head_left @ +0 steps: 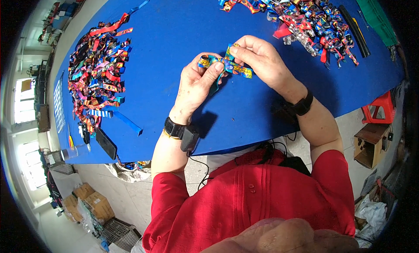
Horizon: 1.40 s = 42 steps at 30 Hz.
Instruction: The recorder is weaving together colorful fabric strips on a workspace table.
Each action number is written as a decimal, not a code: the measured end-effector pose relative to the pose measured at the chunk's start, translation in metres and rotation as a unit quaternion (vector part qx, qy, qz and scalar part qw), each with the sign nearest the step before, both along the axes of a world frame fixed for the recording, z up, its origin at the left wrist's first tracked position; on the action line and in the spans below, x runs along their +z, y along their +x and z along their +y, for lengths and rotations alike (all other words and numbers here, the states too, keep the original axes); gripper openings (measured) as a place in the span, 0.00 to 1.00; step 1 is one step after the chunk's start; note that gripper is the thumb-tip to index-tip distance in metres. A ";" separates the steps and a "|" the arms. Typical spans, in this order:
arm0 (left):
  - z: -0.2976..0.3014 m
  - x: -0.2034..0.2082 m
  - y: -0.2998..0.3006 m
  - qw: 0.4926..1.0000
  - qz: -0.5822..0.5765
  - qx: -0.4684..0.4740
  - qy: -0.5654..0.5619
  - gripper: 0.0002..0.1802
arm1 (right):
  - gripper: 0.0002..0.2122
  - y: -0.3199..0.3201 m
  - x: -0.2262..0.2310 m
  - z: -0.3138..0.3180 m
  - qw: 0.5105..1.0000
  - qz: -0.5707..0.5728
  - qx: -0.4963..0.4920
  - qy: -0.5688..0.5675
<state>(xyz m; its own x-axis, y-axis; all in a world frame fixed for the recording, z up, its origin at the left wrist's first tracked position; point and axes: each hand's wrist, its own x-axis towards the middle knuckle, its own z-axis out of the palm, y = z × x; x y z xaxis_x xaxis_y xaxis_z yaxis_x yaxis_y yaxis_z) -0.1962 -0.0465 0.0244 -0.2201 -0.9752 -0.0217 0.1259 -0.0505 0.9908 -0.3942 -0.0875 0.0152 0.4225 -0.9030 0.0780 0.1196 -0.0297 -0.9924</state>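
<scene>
Your left hand point(194, 84) pinches the looped ribbon point(240, 70) above the bench point(166, 39), inside its near edge; your right hand point(264, 63) holds another part. It seems unfinished. Piles point(96, 71) lie near left edge and far-right corner.

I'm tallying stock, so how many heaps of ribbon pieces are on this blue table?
2: a left heap, left of the left hand; a right heap, beyond the right hand. The picture cuts it off at the top; more may be hidden.
</scene>
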 end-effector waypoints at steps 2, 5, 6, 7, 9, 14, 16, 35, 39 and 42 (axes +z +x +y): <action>0.001 0.002 0.000 1.000 -0.002 -0.002 -0.002 0.11 | 0.07 -0.003 0.001 -0.002 1.000 0.014 0.010 0.010; 0.001 0.004 0.000 1.000 -0.015 -0.011 0.003 0.10 | 0.07 -0.011 0.003 -0.009 0.998 -0.001 0.054 0.033; 0.001 0.004 0.001 0.999 -0.027 -0.015 0.009 0.10 | 0.07 -0.009 0.005 -0.009 0.998 -0.002 0.054 0.033; 0.001 0.004 0.001 0.999 -0.027 -0.015 0.010 0.10 | 0.07 -0.006 0.007 -0.007 0.999 -0.012 0.029 0.008; 0.002 0.006 -0.002 0.997 -0.050 -0.035 0.037 0.10 | 0.07 -0.004 0.011 -0.004 1.000 -0.023 0.005 -0.016; 0.004 -0.001 -0.002 0.994 -0.071 -0.070 0.039 0.11 | 0.08 -0.003 0.017 0.001 0.967 0.079 0.046 -0.236; 0.004 -0.001 -0.003 0.994 -0.058 -0.082 0.049 0.11 | 0.06 -0.005 0.018 0.001 0.962 0.101 0.059 -0.246; 0.005 -0.003 -0.001 0.998 -0.048 -0.021 0.030 0.08 | 0.09 -0.007 0.025 0.007 0.991 0.099 0.080 -0.045; 0.001 -0.007 -0.003 1.000 -0.009 0.013 0.026 0.08 | 0.10 -0.004 0.007 0.000 0.979 0.109 0.016 -0.173; 0.003 -0.012 0.005 0.999 0.007 0.036 0.033 0.09 | 0.08 -0.002 0.027 0.006 0.991 0.104 0.042 -0.073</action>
<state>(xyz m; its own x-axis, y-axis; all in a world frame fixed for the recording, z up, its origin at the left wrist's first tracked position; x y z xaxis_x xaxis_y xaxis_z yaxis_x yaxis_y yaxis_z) -0.1908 -0.0434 0.0123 -0.1497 -0.9852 -0.0830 0.1455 -0.1050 0.9838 -0.3966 -0.0816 0.0424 0.5165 -0.8494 0.1083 -0.0796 -0.1735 -0.9816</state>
